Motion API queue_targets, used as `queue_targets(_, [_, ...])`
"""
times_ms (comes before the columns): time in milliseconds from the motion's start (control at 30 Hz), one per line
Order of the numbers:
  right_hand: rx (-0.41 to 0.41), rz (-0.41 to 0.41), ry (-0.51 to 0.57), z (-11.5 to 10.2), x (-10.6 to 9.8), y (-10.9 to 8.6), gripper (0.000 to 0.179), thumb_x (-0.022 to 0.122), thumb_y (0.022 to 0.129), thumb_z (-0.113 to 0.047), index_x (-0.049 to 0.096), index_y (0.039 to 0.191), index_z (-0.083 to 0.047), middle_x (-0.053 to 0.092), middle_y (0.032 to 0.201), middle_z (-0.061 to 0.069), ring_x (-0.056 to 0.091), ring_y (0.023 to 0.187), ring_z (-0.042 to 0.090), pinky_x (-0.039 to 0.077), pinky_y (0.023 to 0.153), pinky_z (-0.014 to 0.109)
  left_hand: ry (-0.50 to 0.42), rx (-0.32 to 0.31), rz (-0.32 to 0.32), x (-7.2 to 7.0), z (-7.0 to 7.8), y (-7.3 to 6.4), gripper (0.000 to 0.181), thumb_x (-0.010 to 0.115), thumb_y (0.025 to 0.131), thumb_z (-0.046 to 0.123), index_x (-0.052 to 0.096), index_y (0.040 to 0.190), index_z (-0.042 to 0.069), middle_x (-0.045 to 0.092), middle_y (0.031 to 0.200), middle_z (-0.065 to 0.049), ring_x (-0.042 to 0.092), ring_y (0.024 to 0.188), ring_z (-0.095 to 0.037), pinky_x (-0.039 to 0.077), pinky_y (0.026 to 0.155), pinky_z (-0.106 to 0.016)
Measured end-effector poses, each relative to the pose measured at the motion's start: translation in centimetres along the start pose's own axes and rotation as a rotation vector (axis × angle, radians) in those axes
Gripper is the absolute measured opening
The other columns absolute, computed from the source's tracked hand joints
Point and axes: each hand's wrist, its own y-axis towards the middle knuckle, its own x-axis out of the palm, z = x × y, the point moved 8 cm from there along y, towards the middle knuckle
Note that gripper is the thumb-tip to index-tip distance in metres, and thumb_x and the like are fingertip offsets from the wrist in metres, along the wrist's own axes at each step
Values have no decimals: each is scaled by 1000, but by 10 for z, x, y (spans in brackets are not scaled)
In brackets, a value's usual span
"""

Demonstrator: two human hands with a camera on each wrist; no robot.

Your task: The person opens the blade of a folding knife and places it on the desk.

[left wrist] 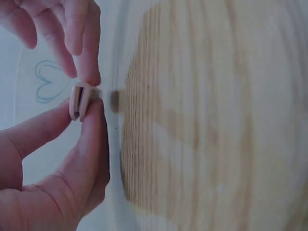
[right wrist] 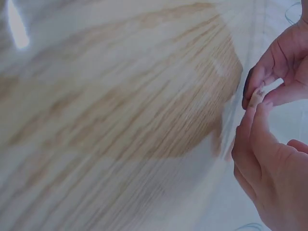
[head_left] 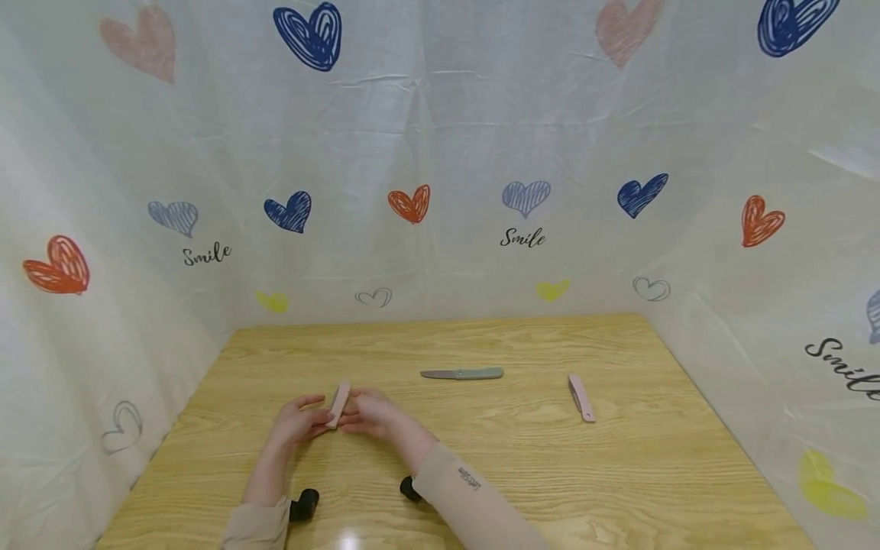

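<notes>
A pink folding knife (head_left: 338, 404), folded up, is held between both hands over the left part of the table. My left hand (head_left: 299, 420) pinches it from the left, thumb and finger on opposite sides of the handle (left wrist: 78, 102) in the left wrist view. From the right, my right hand (head_left: 374, 412) holds the same knife with its fingertips. In the right wrist view the fingers cover most of the knife (right wrist: 257, 95). A second pink folding knife (head_left: 581, 398) lies on the right side. A grey-green knife (head_left: 463, 373) lies with its blade out near the back middle.
The wooden table (head_left: 522, 473) reaches to a white curtain (head_left: 454, 153) printed with hearts at the back and sides. Black wrist-worn pieces (head_left: 305, 505) sit at both forearms.
</notes>
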Motion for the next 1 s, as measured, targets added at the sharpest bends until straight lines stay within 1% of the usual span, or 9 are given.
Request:
queue_targets(133, [-30,41,-27,-4,-12,-4,53,52,93,5,36,144,10,63,103,20,64,96,27,54,92,45,-69,9,-42,6,2,-3,64,60,91,-8,27,145,-16,63,112,-23,67,84,-13,59,76,-29])
queue_targets(267, [-126,77,-61,-17,-27,-8,51,53,95,1,37,142,11,63,107,20,64,98,25,52,94,45,-115,64,-107,23,14,-10,63,58,92,-8,26,147,-13,63,115,-20,67,87,-12,59,79,-29])
queue_targets(333, [-187,101,-84,-26,-36,-11,49,54,96,-2,39,141,10,63,108,20,65,98,25,52,95,45,-137,93,-137,37,23,-14,63,57,92,-9,25,147,-12,62,116,-21,67,89,-13,58,81,-29])
queue_targets(433, [-254,149,-117,-43,-51,-22,47,56,97,-6,42,141,7,63,109,19,65,96,25,55,91,44,-160,126,-154,59,36,-18,62,57,92,-10,27,146,-12,62,115,-22,67,89,-15,58,83,-32])
queue_targets(500, [-285,173,-104,-53,-63,-30,49,58,96,-6,42,142,5,64,106,18,65,92,23,57,88,42,-172,142,-163,75,46,-20,62,58,92,-10,29,146,-11,61,114,-23,67,89,-16,58,84,-33])
queue_targets(633, [-324,201,-99,-69,-90,-52,55,59,96,-6,38,146,1,63,103,14,64,87,20,58,82,36,-205,163,-206,110,63,-24,62,60,91,-9,32,146,-8,60,111,-21,66,88,-19,58,83,-33])
queue_targets(733, [-339,202,-112,-77,-110,-70,57,59,97,-8,36,149,-3,63,104,14,63,88,18,57,83,35,-208,174,-231,134,70,-24,58,60,91,-8,37,144,-7,61,105,-17,66,85,-18,59,80,-33])
queue_targets(867, [-353,199,-151,-82,-133,-91,55,58,97,-7,38,148,-5,64,106,15,65,88,17,57,84,37,-170,210,-248,161,77,-25,48,59,96,2,44,140,-7,64,101,-15,65,83,-17,59,80,-35])
queue_targets(1000, [-351,181,-198,-81,-146,-108,54,58,97,-6,38,148,-3,64,108,16,66,89,18,57,85,39,-145,265,-293,183,82,-29,47,60,97,14,48,138,-7,65,100,-13,65,86,-16,59,81,-36])
